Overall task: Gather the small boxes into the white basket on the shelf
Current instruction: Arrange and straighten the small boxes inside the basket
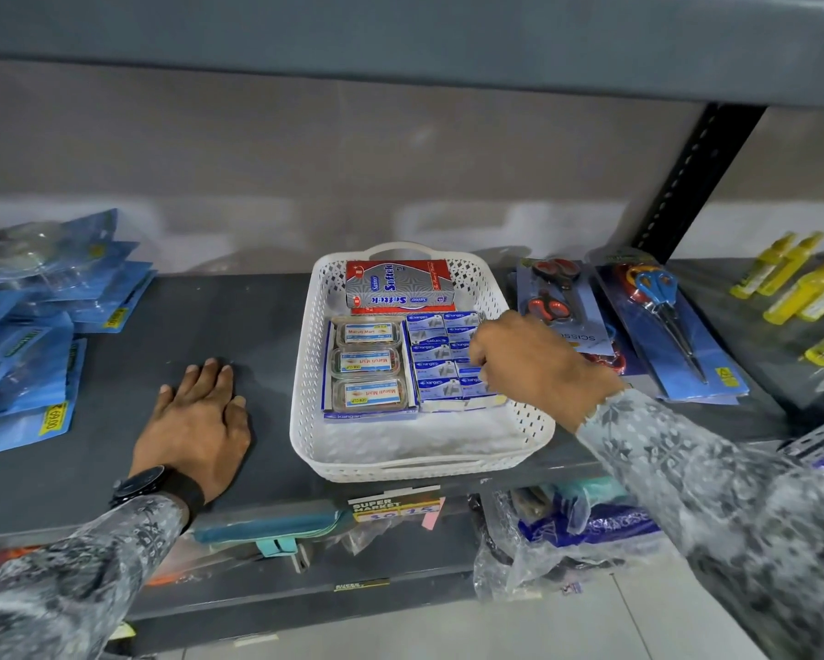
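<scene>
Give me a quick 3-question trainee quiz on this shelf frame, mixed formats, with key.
1. True or false: the left hand lies flat on the shelf, outside the white basket.
2. Multiple choice: the right hand is over which items? A) the clear tubs B) the small blue boxes C) the scissors packs
3. Fill in: the red and silver box sits at the ___ end of the basket.

Key: 1 true; 2 B; 3 far (back).
</scene>
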### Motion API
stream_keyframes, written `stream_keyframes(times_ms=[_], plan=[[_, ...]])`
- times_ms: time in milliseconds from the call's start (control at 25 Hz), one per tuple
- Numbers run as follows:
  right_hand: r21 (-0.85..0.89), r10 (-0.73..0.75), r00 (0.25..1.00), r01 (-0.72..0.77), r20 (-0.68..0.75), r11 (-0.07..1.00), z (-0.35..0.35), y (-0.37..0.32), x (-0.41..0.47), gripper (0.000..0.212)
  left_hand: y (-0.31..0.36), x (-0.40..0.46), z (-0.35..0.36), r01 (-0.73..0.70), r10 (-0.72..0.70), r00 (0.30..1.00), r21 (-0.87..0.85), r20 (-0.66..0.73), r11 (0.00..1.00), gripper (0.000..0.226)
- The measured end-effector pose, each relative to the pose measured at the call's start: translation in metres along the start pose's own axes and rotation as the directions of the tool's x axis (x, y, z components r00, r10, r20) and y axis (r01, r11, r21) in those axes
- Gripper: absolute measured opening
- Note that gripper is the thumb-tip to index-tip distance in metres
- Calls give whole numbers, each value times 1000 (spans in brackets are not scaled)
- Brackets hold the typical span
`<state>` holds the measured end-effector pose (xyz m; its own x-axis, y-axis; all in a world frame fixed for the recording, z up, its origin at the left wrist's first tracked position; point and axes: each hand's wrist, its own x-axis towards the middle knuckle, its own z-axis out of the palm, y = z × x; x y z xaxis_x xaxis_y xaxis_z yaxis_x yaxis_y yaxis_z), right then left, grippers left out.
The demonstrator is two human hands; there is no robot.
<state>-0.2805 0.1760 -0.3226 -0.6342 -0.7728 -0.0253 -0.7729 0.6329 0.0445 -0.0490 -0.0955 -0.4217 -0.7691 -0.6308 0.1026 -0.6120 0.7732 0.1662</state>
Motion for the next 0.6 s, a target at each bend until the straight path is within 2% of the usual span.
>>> stream_keyframes(times_ms=[120,320,480,600], plan=[[-2,-5,999,5,33,1000,-2,0,8,24,0,0,-1,8,-8,1000,-13,-7,1000,66],[-11,1,999,-2,-33,1000,5,4,7,27,-1,0,0,-1,1,1000,-16,-12,1000,69],[-162,-104,993,94,-57,982,6,2,-1,22,-1,0,0,-6,5,1000,-25,-13,1000,69],[-226,-168,985,155,-36,962,8,-3,-7,33,-1,-1,0,-13,13,1000,-32,-20,999,69]])
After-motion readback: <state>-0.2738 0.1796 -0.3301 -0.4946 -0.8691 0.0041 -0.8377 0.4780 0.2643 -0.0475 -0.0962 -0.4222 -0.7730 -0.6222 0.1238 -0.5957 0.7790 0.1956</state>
